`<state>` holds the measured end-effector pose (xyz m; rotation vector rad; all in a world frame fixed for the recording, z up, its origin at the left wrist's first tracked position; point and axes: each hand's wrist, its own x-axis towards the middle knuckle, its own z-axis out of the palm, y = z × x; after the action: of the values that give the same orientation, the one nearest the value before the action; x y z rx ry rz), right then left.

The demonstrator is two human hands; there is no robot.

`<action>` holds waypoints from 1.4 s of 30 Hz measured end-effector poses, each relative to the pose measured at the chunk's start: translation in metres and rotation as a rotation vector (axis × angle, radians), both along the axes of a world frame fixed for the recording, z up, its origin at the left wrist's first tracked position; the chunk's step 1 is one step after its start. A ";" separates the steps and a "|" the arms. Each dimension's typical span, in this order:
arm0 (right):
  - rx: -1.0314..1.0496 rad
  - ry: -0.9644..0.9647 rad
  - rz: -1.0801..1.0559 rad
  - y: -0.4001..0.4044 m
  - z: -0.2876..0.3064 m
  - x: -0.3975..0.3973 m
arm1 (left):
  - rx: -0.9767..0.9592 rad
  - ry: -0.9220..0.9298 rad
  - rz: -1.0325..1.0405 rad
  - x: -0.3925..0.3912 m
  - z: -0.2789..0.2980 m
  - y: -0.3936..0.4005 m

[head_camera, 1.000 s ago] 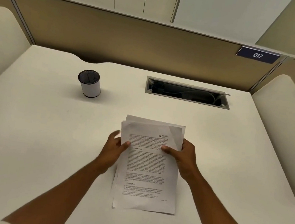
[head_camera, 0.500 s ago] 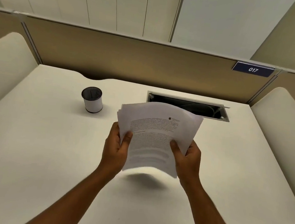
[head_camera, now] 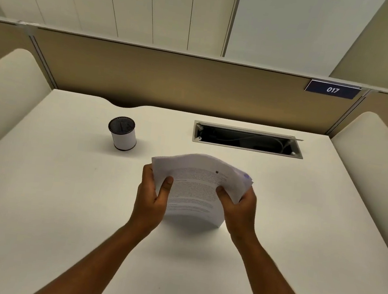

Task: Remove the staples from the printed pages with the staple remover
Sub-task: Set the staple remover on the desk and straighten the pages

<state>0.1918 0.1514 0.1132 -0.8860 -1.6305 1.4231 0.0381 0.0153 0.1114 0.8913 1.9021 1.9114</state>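
A stack of printed pages (head_camera: 195, 188) stands upright on its lower edge on the white desk (head_camera: 60, 204), bowed between my hands. My left hand (head_camera: 152, 195) grips its left side with the thumb on the front sheet. My right hand (head_camera: 238, 206) grips the right side the same way. The top corners fan apart a little. I cannot make out any staples. A dark tool lies inside the white cup (head_camera: 123, 134) at the back left; I cannot tell whether it is the staple remover.
An open cable slot (head_camera: 247, 140) is cut into the desk behind the pages. A tan partition (head_camera: 171, 83) with a blue "017" plate (head_camera: 332, 90) closes the back. Padded white side panels (head_camera: 4, 101) stand at both sides.
The pages lay flat on the desk a second ago. Both hands lifted them, then brought the stack down upright onto its lower edge. The camera has tilted upward.
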 end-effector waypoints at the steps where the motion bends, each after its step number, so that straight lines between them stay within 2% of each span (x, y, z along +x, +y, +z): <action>1: -0.025 -0.042 0.018 -0.001 -0.004 0.000 | -0.030 -0.012 -0.009 0.000 -0.003 0.000; 5: -0.079 -0.150 -0.041 0.003 -0.019 0.003 | -0.101 0.014 -0.045 -0.001 -0.013 0.002; 15: -0.205 -0.092 -0.032 0.009 -0.023 0.008 | -0.090 0.072 -0.028 0.001 -0.010 -0.005; 18: -0.212 -0.105 0.042 0.008 -0.024 0.012 | -0.167 0.063 -0.052 -0.001 -0.020 -0.008; 22: -0.051 -0.054 -0.042 0.013 -0.007 0.011 | -0.285 0.313 0.004 -0.018 -0.008 -0.001; 25: 0.333 -0.194 -0.165 0.023 0.014 0.009 | -0.411 0.515 -0.066 -0.034 0.015 0.004; 27: 0.597 -0.307 -0.137 0.029 0.026 0.006 | -0.519 0.628 -0.134 -0.040 0.026 0.008; 28: 0.662 -0.355 -0.072 0.031 0.031 0.005 | -0.556 0.683 -0.173 -0.039 0.031 0.011; 31: 0.628 -0.481 0.178 0.036 0.034 0.001 | -0.536 0.858 -0.209 -0.030 0.039 0.019; 33: 0.508 -0.465 0.207 0.038 0.025 0.002 | -0.460 0.888 -0.105 -0.026 0.037 0.020; 36: 0.235 -0.352 0.143 0.042 0.011 0.015 | -0.346 0.768 0.197 -0.031 0.020 0.006; 38: 0.071 -0.259 0.115 0.041 0.003 0.026 | -0.217 0.583 0.385 -0.038 0.005 -0.009; 39: 0.009 -0.220 0.107 0.040 -0.001 0.030 | -0.165 0.421 0.395 -0.039 -0.003 -0.016; 42: -0.079 -0.142 0.097 0.036 -0.011 0.038 | -0.080 -0.156 0.153 -0.041 -0.016 -0.026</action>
<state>0.2296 0.1869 0.1027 -0.9837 -1.7534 1.5296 -0.0032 -0.0105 0.0956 0.5711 1.9863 1.9124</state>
